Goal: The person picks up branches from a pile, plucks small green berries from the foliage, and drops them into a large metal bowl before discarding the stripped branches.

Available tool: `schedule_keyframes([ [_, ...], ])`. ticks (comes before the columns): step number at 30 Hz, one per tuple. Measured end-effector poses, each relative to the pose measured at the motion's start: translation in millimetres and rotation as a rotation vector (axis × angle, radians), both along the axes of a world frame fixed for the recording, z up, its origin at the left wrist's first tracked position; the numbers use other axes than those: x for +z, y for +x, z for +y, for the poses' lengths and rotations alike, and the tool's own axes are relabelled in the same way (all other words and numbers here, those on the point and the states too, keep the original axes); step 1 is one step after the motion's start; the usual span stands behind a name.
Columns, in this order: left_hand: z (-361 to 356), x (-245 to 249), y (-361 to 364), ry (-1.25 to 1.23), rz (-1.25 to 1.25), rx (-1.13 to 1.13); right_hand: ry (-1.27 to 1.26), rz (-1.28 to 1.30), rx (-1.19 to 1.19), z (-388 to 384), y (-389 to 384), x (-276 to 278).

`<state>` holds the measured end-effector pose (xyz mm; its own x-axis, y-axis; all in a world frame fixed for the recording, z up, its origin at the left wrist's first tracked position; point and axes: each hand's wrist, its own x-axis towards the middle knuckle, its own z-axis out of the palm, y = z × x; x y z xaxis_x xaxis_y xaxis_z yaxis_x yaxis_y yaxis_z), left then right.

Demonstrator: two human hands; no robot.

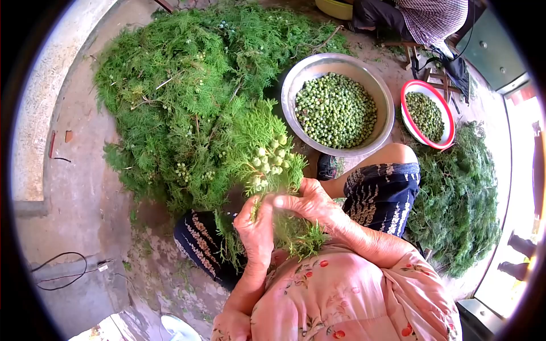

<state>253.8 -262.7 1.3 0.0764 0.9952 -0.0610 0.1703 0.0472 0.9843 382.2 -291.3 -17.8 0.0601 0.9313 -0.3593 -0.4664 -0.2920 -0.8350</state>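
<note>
An evergreen sprig (261, 125) with a cluster of round pale-green cones (271, 159) stands up in front of my chest. My left hand (254, 228) is closed, pinching its stem low down. My right hand (314, 203) is closed at the same sprig, with its thumb stretched toward the left fingertips; its fingers are partly hidden and slightly blurred. Some foliage (304, 241) hangs below my right hand. Beyond my hands, a wide metal basin (388, 122) holds many picked green cones (335, 105).
A large heap of cut branches (165, 96) spreads on the floor to the left. A red-rimmed basin (450, 133) with more cones stands at right, above another branch pile (455, 204). A seated person (432, 20) is at top right. A black cable (65, 284) lies lower left.
</note>
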Motion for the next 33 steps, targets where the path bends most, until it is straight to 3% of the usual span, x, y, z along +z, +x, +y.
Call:
schedule_keyframes([
  [3,2.1,9.3,-0.3,-0.105,-0.099,-0.026,-0.124,-0.365,0.033,1.5,8.9,20.9],
  [7,-1.3,-1.7,-3.3,-0.103,-0.092,-0.136,0.524,-0.917,-0.171,7.6,12.9,8.7],
  [8,-2.0,0.1,-1.7,-0.122,-0.102,-0.156,0.415,-1.020,-0.020,1.9,20.5,8.1],
  [10,-1.6,-4.3,-1.5,-0.141,-0.077,-0.184,0.324,-0.907,-0.019,2.7,19.8,-30.4],
  [12,-2.4,-8.1,-2.2,-0.149,-0.064,-0.189,0.267,-1.110,-0.005,2.2,24.8,-33.7],
  [13,-1.4,-5.2,-4.4,-0.160,-0.086,-0.171,0.249,-1.371,0.007,2.7,33.9,-16.6],
  [14,1.3,0.6,-7.8,-0.171,-0.108,-0.153,0.126,-1.323,0.019,7.3,48.1,-3.8],
  [16,6.0,7.7,-10.3,-0.141,-0.084,-0.086,0.012,-0.833,-0.144,9.4,74.3,-10.6],
  [17,4.6,7.4,-7.8,-0.236,-0.173,0.049,-0.147,-0.338,-0.205,8.3,81.6,-8.6],
  [19,10.5,0.0,-16.4,-0.354,-0.192,0.015,-0.039,0.061,-0.257,6.7,76.5,-8.8],
  [21,9.3,3.7,-21.2,-0.305,-0.266,-0.108,0.023,0.380,-0.285,7.2,64.4,-13.9],
  [24,10.6,3.9,-16.1,-0.292,-0.219,-0.077,-0.001,0.449,-0.074,2.3,49.5,-28.7],
  [29,13.1,20.0,-6.0,-0.453,-0.279,0.026,-0.223,0.048,0.169,1.4,26.5,-4.7],
  [33,14.5,14.4,-11.1,-0.508,-0.356,-0.008,-0.033,0.150,0.128,4.6,11.2,-27.9],
])
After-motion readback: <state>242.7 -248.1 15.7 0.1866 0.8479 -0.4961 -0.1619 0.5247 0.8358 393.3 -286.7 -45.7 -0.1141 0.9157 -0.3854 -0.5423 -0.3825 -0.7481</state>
